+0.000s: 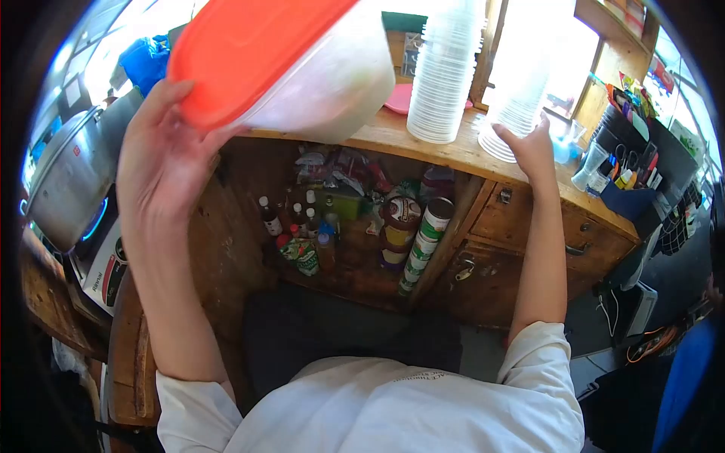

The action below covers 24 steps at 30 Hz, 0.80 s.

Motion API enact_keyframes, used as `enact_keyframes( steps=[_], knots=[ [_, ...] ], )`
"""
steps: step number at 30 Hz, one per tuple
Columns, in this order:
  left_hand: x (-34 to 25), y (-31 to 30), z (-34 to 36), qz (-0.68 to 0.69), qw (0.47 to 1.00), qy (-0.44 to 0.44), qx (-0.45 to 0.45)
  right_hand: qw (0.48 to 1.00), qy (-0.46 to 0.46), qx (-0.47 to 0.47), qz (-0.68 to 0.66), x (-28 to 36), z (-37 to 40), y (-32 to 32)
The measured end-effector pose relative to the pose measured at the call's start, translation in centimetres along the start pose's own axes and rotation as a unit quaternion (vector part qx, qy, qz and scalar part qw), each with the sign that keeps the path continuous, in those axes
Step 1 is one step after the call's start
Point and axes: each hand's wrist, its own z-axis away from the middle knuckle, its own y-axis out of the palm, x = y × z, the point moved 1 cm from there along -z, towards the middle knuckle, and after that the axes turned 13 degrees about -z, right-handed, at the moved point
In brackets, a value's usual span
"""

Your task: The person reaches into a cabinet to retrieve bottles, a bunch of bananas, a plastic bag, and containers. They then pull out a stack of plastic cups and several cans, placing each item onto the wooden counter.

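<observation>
My left hand holds up a translucent plastic container with an orange lid, tilted above the left end of a wooden counter. My right hand reaches to the counter and grips the base of a tall stack of clear plastic cups. A second stack of white plastic cups stands just left of it on the counter.
Under the counter an open shelf holds small bottles, stacked tins and packets. Wooden drawers are at the right. A large metal pot sits at the left. A black organiser with pens stands at the right.
</observation>
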Motion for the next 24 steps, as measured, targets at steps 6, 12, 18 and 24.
enact_keyframes(
  steps=[6,12,18,24],
  knots=[
    [2.6,3.8,-7.6,-0.066,0.993,0.025,-0.098,0.995,0.042,0.042,-0.08,-1.9,-0.1,0.1],
    [6.0,6.9,-14.1,-0.052,0.98,0.019,-0.193,0.999,0.012,0.028,-0.044,-1.2,0.4,0.1],
    [10.1,8.6,-20.1,-0.044,0.971,0.007,-0.235,0.999,0.018,0.026,-0.042,-0.2,1.0,0.1],
    [14.1,9.9,-25.6,-0.082,0.948,-0.045,-0.305,0.999,0.011,0.015,-0.042,-0.8,1.0,0.4]
  ],
)
